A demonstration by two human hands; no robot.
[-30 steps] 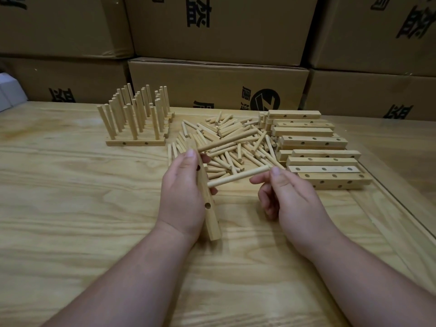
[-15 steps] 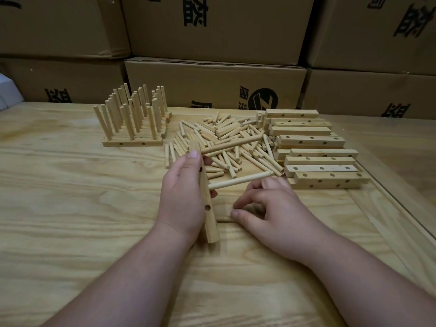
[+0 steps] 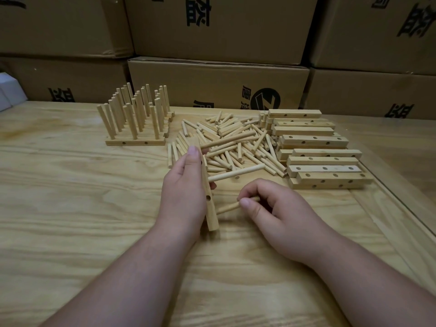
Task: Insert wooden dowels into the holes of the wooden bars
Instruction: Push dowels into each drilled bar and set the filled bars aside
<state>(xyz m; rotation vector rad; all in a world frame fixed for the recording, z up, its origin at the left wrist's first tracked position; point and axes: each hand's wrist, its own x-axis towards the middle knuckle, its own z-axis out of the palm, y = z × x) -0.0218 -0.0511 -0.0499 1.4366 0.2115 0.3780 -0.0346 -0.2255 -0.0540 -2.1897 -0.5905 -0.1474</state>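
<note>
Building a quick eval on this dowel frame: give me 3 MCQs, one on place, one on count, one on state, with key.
1. Where do the finished bars with upright dowels stand?
A. far left of the loose dowel pile
B. on the stack of empty bars
C. at the near table edge

2. How many dowels already stick out of the bar in the left hand?
A. none
B. two
C. four

3. What is the right hand doing?
A. resting flat and open
B. pinching a dowel
C. lifting an empty bar

Key:
1 A: they stand left of the loose dowel pile; the stack of empty bars is on its right.
2 B: an upper dowel and a lower dowel project from the bar in the left hand.
3 B: the right hand curls its fingers on a dowel near the bar's lowest hole.
</note>
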